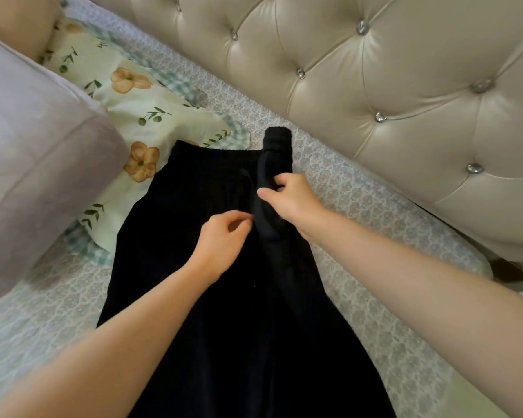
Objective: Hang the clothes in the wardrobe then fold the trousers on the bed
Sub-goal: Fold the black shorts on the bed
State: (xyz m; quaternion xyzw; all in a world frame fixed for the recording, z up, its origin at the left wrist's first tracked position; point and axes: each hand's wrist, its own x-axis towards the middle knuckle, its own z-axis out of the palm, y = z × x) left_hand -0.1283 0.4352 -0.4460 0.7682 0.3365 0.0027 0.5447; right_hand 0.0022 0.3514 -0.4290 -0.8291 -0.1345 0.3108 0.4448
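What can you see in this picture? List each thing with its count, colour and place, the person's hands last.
trousers: one, black, flat on the bed cover, waistband toward the headboard, right side raised in a fold
pillow: one, cream with orange flowers and green check trim, left of the waistband, partly under the trousers
cushion: one, pale lilac, far left
bed cover: one, grey-white patterned, beneath the rest
headboard: one, beige, tufted with shiny studs, upper right
left hand: one, fingers curled at the fold's edge, grip unclear
right hand: one, grips the raised fold
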